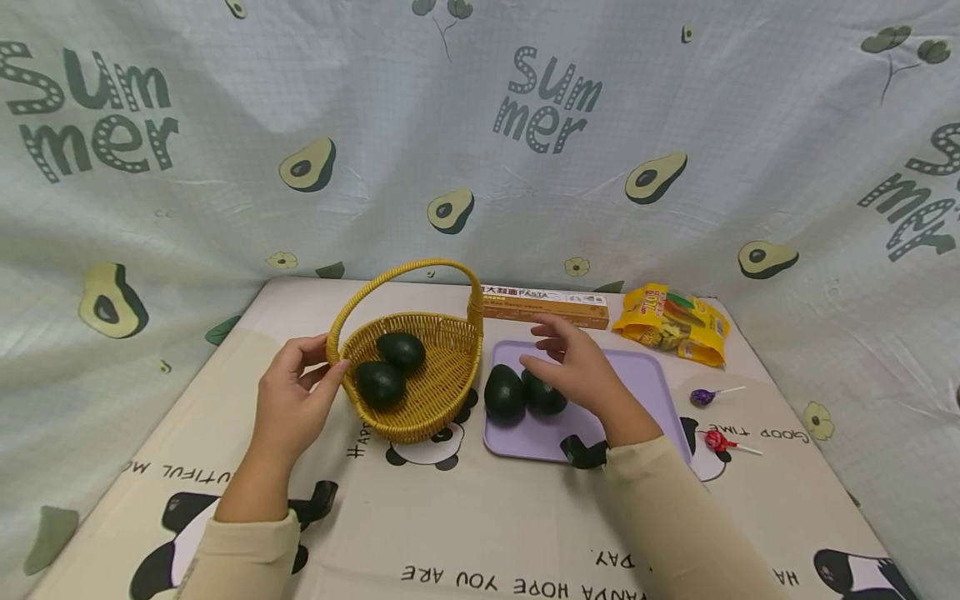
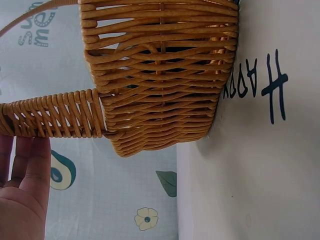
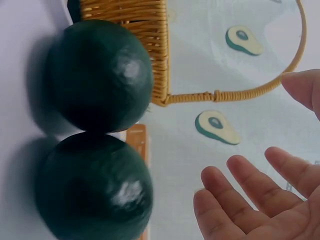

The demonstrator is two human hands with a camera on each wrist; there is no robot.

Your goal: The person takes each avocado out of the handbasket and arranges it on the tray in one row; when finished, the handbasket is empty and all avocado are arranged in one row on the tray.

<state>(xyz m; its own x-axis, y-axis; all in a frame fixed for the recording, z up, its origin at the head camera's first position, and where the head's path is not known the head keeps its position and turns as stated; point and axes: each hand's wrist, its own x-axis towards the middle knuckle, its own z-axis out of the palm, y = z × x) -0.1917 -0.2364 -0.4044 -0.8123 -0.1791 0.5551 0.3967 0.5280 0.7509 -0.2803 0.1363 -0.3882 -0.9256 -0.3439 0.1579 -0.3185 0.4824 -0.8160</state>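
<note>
A yellow wicker basket (image 1: 447,367) with a tall arched handle stands on the table, two dark green avocados (image 1: 380,385) lying inside it. My left hand (image 1: 296,400) pinches the left side of its handle (image 2: 55,115), thumb in front and fingers behind. On the lilac tray (image 1: 643,375) two more avocados (image 1: 505,395) lie side by side at the left end. Over the tray, my right hand (image 1: 573,367) hovers above the right-hand avocado (image 3: 95,192) with its fingers spread apart and nothing in them.
Behind the tray lies a long pasta box (image 1: 546,308). A yellow snack bag (image 1: 675,323) rests at the back right. To the right of the tray are a purple lollipop (image 1: 703,397) and a red lollipop (image 1: 718,440). A printed curtain (image 1: 375,108) hangs behind the table.
</note>
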